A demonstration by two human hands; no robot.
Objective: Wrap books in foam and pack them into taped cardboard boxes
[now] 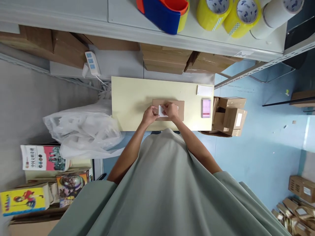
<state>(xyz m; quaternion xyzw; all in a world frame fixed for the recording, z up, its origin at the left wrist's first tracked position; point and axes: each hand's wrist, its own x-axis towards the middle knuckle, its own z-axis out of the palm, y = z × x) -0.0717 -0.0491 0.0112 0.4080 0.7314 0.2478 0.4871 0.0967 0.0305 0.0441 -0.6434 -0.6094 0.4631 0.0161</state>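
Observation:
A small flat cardboard box (181,111) lies on a pale yellow table (133,95). On its top is a white label (161,111), partly covered by my fingers. My left hand (149,115) is closed at the box's left end, its thumb and fingertips beside the label's left edge. Over the label, my right hand (171,110) has its fingers bent and pressed together on the white paper. The label's middle is hidden under that hand.
Near the table's right end lie a white card (204,90) and a pink-and-white packet (206,108). A shelf above holds a tape dispenser (163,14) and several tape rolls (214,14). White plastic bags (86,127) and books (27,199) are left; cartons (233,119) stand right.

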